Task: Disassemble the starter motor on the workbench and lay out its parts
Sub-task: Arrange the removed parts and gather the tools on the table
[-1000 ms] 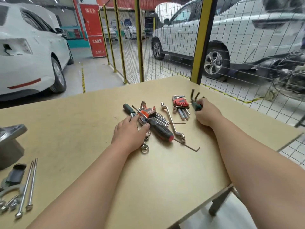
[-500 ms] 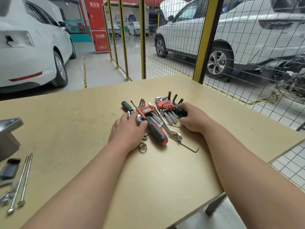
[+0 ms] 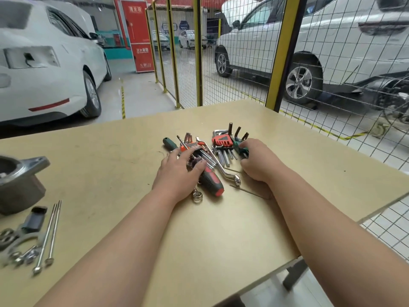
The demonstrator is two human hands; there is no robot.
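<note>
The left hand [image 3: 177, 171] lies flat, gripping nothing, on a ribbed red-black screwdriver [image 3: 210, 182], the right hand [image 3: 259, 161] curls round a green-holdered hex-key set [image 3: 239, 145] — the cast-metal starter motor [image 3: 20, 180] sits far left on the smooth workbench [image 3: 217, 235].

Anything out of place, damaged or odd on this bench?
Nothing damaged. The tools lie in an overlapping heap on the bench, the left hand resting on them, the right hand gripping the green key set; one thin key lies apart.

Housing [image 3: 20, 182] left, tools [image 3: 210, 159] (piled, seemingly) right
</note>
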